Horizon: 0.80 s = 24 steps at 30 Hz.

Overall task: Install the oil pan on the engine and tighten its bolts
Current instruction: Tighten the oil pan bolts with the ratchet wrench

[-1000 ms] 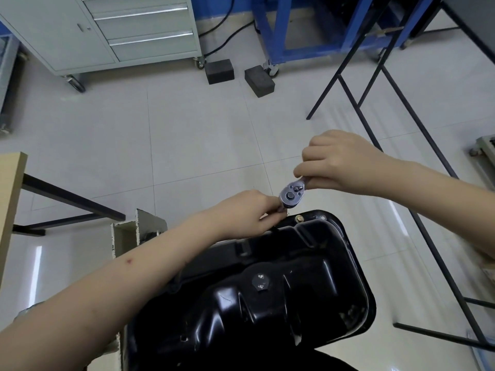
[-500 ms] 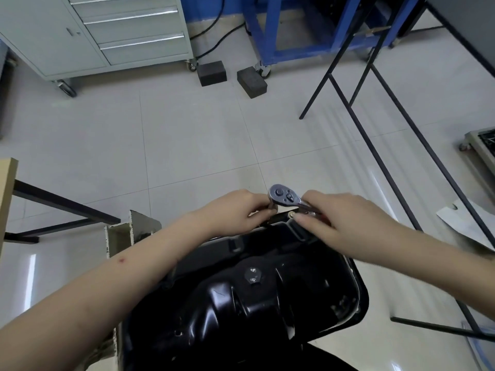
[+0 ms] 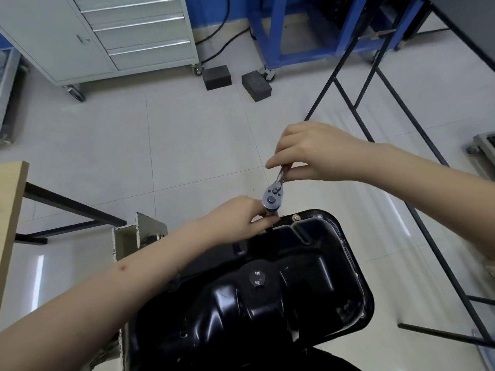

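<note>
Oil pan (image 3: 267, 298): one, black
Ratchet (image 3: 272, 199): one, at far rim
Right hand (image 3: 308, 153): clamped on handle
Left hand (image 3: 238, 218): pinching under head, probably the socket
Rim bolts (image 3: 296, 217): one seen

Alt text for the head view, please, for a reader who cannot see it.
Two bare hands work a ratchet wrench at the far rim of a glossy black oil pan: the right hand grips the handle, the left hand steadies the socket below its head. A brass-coloured bolt sits in the rim alongside.

No readable text, label, brand, number or sign anywhere in view; ratchet head markings too small to read
</note>
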Motion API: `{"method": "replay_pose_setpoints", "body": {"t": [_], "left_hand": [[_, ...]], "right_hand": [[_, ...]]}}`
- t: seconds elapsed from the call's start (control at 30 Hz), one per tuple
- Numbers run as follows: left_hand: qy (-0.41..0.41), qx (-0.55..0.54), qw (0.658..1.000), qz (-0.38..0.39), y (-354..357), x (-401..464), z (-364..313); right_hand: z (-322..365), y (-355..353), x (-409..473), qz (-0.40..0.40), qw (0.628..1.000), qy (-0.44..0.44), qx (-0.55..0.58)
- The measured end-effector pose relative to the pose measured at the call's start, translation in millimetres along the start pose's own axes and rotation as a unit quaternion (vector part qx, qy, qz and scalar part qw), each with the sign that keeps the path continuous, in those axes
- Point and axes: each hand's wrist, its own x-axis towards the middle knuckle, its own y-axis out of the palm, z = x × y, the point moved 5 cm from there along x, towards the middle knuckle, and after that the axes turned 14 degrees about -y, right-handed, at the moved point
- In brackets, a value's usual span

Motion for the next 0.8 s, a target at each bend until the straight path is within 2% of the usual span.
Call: {"method": "replay_pose_setpoints", "body": {"t": [0.07, 0.13, 0.23, 0.3, 0.47, 0.53, 0.57, 0.63, 0.67, 0.73, 0.8], "left_hand": [[0.001, -0.017, 1.000, 0.002, -1, 0, 2], [0.023, -0.013, 1.000, 0.003, 0, 0, -2], [0.049, -0.016, 0.999, 0.008, 2, 1, -8], [0.057, -0.009, 0.998, 0.013, 1, 1, -8], [0.067, 0.035, 0.997, 0.001, 0, 0, -5], [0.071, 0.043, 0.997, 0.001, -1, 0, -4], [0.074, 0.046, 0.996, 0.003, -1, -1, -4], [0.071, 0.062, 0.995, 0.014, -1, -1, -3], [0.064, 0.069, 0.995, 0.017, -1, -1, -3], [0.048, 0.072, 0.996, 0.015, -1, 0, -4], [0.034, 0.065, 0.997, 0.005, -1, 1, -8]], "right_hand": [[0, -5, -10, -0.042, 0.999, 0.018, 0.010], [2, -6, -21, -0.050, 0.998, 0.031, 0.026], [-1, -2, -30, -0.015, 0.993, 0.097, 0.068], [-3, 3, -34, 0.016, 0.982, 0.172, 0.079], [10, 11, -48, 0.091, 0.950, 0.278, 0.112], [20, 20, -58, 0.141, 0.919, 0.316, 0.189], [29, 26, -63, 0.152, 0.893, 0.329, 0.267], [49, 33, -69, 0.141, 0.820, 0.348, 0.433], [56, 35, -70, 0.133, 0.793, 0.352, 0.479], [56, 36, -68, 0.116, 0.793, 0.350, 0.485], [46, 32, -61, 0.091, 0.825, 0.347, 0.438]]}}
